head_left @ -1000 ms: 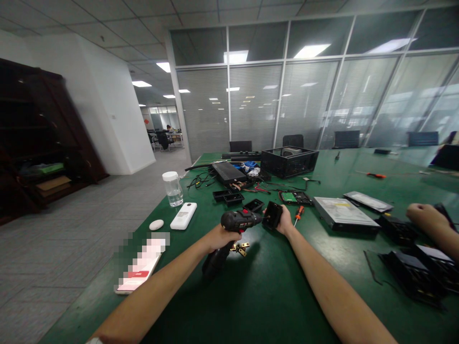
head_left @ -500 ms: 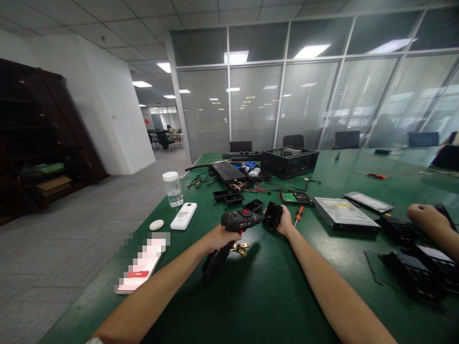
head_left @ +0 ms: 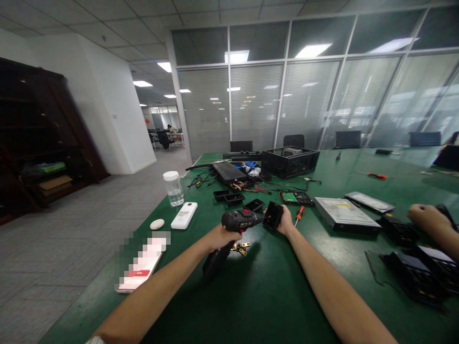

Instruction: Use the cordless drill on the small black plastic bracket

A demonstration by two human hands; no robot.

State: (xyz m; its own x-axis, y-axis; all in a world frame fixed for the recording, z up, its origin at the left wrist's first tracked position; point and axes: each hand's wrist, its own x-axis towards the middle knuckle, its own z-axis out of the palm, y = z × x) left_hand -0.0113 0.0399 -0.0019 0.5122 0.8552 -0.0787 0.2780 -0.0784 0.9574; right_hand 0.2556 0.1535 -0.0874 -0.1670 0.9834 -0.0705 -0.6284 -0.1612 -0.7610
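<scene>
My left hand [head_left: 223,237] is wrapped round the grip of a black cordless drill [head_left: 241,220], which points to the right. The drill's bit meets the open face of a small black plastic box [head_left: 273,215]; whether it touches a screw inside is too small to tell. My right hand [head_left: 284,220] grips that box from its right side, holding it tilted above the table. Below the drill lie several brass-coloured metal pieces [head_left: 243,249]. Just beyond the box are similar black boxes [head_left: 254,206], lying on the green table. An orange-handled screwdriver [head_left: 300,215] rests right of my right hand.
A lidded clear jar [head_left: 175,190], a white device [head_left: 184,216] and a phone [head_left: 139,267] lie at the left. Behind are cables and a black computer case [head_left: 290,162]. At the right sit an optical drive [head_left: 346,216], black parts [head_left: 412,277] and another person's hand [head_left: 426,218].
Almost nothing differs. The view has shifted very slightly, while the drill and the black box keep the same positions in my hands.
</scene>
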